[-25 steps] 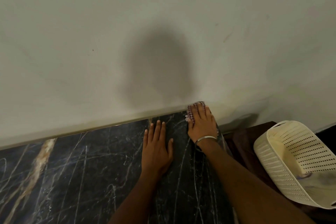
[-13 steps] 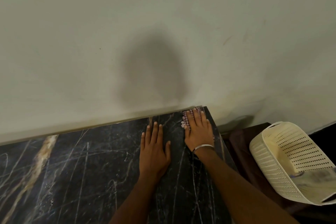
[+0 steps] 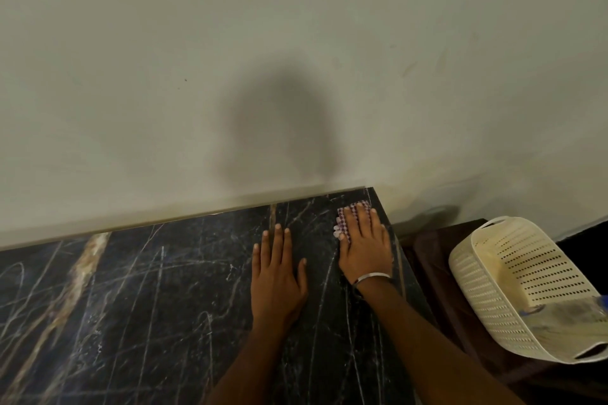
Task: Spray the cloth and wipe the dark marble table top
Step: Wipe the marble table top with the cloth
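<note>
Cloth [image 3: 348,219] under right hand [image 3: 363,245], table corner

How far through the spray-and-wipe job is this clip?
Done: cannot tell; no spray bottle shows and no wet streak is visible.
In hand: the right hand presses the checked cloth flat at the marble top's far right corner; the left hand rests flat beside it.
Left: probably the wide stretch leftward.

A plain off-white painted wall [image 3: 131,76] fills the upper view, carrying a soft dark shadow [image 3: 279,128] near its middle. To the right stands a cream perforated plastic basket [image 3: 513,286], tilted, on a dark brown wooden surface [image 3: 434,260]; something pale and blurred, possibly a bottle or cloth [image 3: 572,312], lies inside it
</note>
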Motion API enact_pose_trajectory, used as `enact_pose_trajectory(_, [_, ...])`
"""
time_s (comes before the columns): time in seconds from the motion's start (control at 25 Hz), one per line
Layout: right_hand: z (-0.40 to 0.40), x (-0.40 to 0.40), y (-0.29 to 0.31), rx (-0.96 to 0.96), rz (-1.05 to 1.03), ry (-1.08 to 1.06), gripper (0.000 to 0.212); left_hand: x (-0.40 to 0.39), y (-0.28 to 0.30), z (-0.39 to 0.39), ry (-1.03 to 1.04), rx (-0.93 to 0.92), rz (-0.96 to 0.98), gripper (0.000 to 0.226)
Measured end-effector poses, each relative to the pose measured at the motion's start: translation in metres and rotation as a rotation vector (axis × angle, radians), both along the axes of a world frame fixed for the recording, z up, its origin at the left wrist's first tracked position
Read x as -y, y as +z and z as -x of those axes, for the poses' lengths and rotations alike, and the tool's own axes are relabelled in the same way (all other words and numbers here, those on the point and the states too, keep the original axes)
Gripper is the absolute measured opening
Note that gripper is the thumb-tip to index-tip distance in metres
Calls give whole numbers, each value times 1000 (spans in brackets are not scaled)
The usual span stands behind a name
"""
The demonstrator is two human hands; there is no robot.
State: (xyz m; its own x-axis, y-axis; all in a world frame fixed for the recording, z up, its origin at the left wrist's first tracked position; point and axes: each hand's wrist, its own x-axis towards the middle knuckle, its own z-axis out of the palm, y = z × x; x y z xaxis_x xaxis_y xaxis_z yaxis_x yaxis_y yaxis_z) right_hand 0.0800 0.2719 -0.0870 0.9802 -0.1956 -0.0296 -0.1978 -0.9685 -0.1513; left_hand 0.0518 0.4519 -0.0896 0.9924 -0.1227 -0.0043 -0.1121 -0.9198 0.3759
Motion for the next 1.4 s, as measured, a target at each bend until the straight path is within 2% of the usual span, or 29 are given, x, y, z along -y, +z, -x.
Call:
enact_pose_trajectory(0.12, [19, -16, -3, -2, -20, 146, 59, 2, 3, 12, 34, -16, -24, 67])
enact_pose_trajectory(0.2, [19, 4, -2, -3, -10, 200, 58, -1, 3, 20, 50, -21, -13, 67])
enact_pose_trajectory(0.32, [13, 35, 0, -3, -6, 71, 58, -6, -1, 29, 68, -19, -14, 65])
enact_pose_trajectory(0.44, [16, 21, 1, -5, 23, 6, 59, -7, -5, 32, 68, -14, -14, 64])
enact_pose_trajectory(0.56, [29, -15, -5, 11, -19, 108, 59, -6, -5, 31, 70, -4, -32, 65])
enact_pose_trajectory(0.68, [35, -5, -3, -3, -32, 248, 59, -5, -4, 34, 75, 12, -23, 65])
enact_pose_trajectory(0.84, [32, 45, -2, -8, 9, 124, 58, -6, -3, 33, 63, 23, -22, 64])
enact_pose_trajectory(1.0, [35, 28, -3, -18, 6, 44, 60, -4, -2, 33, 69, 29, -29, 63])
enact_pose_trajectory(1.16, [49, -12, -7, -2, -25, 162, 61, -4, -3, 34, 71, 39, -52, 64])
enact_pose_trajectory(1.24, [51, -3, -6, -5, -28, 234, 60, -4, -4, 34, 69, 48, -55, 65])
enact_pose_trajectory(1.4, [50, 42, -3, 5, -6, 110, 59, -5, -6, 33, 61, 43, -52, 63])
